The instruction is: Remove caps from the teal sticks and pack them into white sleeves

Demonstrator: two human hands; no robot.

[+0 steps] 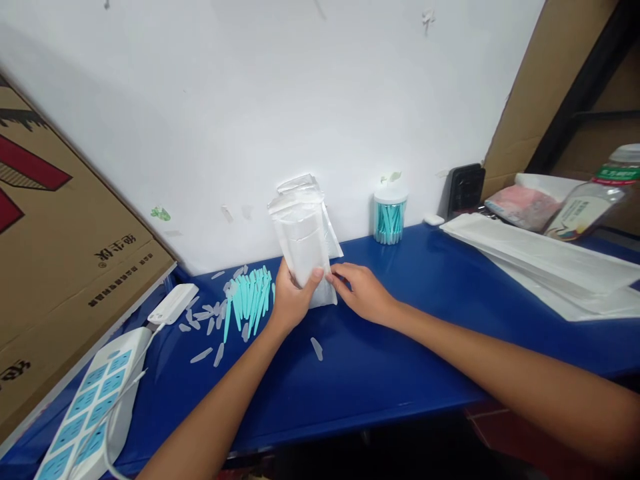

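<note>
My left hand is wrapped around the lower left side of a white pouch, its thumb across the front. The pouch stands nearly upright, tilted slightly, with a folded top. At its lower right edge, the fingertips of my right hand are pinched together, touching the pouch. Another silvery-white pouch shows behind it, against the wall. Left of my left hand lies a pile of slim teal sticks, shaped like eyebrow razors. Loose translucent caps are scattered around them, and a single cap lies in front of my hands.
A lidded clear jar of teal sticks stands by the wall. White flat bags and a plastic bottle lie on the right. A power strip, a white device and a cardboard box occupy the left.
</note>
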